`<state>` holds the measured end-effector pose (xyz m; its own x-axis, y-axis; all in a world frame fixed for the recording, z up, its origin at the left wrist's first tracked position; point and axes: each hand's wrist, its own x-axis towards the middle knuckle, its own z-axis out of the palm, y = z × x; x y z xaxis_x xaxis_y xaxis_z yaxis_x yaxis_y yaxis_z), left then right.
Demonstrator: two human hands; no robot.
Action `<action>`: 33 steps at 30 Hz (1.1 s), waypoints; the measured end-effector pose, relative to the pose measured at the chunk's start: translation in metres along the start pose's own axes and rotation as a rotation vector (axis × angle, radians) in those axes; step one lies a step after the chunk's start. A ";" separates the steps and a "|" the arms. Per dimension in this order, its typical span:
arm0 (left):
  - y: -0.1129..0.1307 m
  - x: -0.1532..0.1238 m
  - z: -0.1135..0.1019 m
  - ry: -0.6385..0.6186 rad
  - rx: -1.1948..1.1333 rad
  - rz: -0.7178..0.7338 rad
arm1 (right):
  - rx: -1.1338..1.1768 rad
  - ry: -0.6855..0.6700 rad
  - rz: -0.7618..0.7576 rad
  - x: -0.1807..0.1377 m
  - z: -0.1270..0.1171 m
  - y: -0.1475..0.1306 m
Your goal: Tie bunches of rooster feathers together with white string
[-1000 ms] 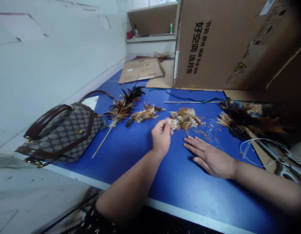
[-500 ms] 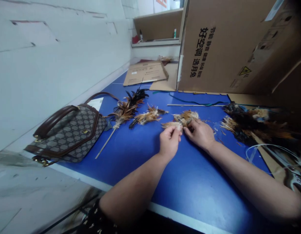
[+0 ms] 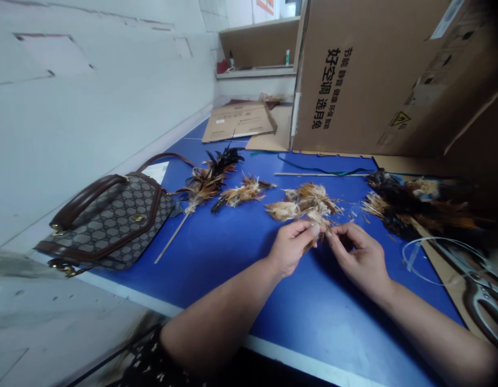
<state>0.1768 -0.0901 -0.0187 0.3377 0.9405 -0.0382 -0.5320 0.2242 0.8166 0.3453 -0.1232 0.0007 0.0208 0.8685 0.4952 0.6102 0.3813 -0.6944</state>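
Note:
Over the blue table (image 3: 233,252), my left hand (image 3: 291,248) and my right hand (image 3: 356,252) meet fingertip to fingertip, both pinched on a small tuft of tan feathers (image 3: 318,219). Just beyond the fingers lies a loose pile of tan and brown feathers (image 3: 303,201). Further left rest a smaller feather bundle (image 3: 243,192) and a dark feather bunch on a thin stick (image 3: 206,180).
A patterned handbag with brown handles (image 3: 107,220) sits at the left edge by the white wall. A heap of dark feathers (image 3: 414,204) lies at right, with scissors (image 3: 485,301) and clear tubing (image 3: 430,252) near it. A large cardboard box (image 3: 394,75) stands behind.
Both hands have drawn back toward me from the feather pile, lifting a small tuft between their fingertips. A second ago the right hand lay flat on the table.

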 end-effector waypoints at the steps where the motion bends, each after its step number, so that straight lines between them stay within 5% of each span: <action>1: 0.000 -0.002 0.001 -0.045 -0.014 -0.025 | 0.021 -0.008 0.022 -0.005 -0.002 0.000; 6: 0.001 -0.007 0.002 -0.126 -0.033 -0.117 | 0.206 -0.156 0.136 -0.019 -0.016 0.000; 11: 0.002 -0.010 0.001 -0.130 0.061 -0.168 | 0.464 -0.176 0.349 -0.025 -0.018 0.012; 16: 0.000 -0.011 0.002 -0.184 0.107 -0.192 | 0.588 -0.097 0.408 -0.029 -0.007 0.023; 24: -0.005 -0.008 0.004 -0.023 0.179 -0.110 | 0.739 0.041 0.496 -0.020 -0.007 0.024; 33: -0.009 -0.007 0.005 0.098 0.209 -0.100 | 0.722 -0.143 0.551 -0.018 -0.011 0.021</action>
<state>0.1832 -0.0999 -0.0234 0.2980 0.9389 -0.1722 -0.3238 0.2691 0.9070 0.3663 -0.1348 -0.0171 0.0343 0.9987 -0.0389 -0.1007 -0.0353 -0.9943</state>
